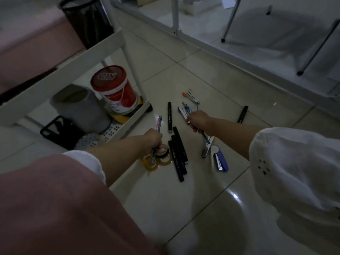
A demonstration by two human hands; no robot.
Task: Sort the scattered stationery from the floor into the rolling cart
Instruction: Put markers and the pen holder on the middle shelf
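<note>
Stationery lies scattered on the tiled floor beside the white rolling cart. My left hand grips a couple of patterned pens above rolls of tape. My right hand holds a bundle of blue and white pens, one sticking out below the fist. Several black markers lie between my hands. One black marker lies farther up and another at the right. A blue stapler rests near my right forearm.
The cart's bottom shelf holds a grey cup, a red-lidded tub and a black object. Small brushes lie beyond the pens. A black mesh bin stands behind the cart. Chair legs stand at the far right.
</note>
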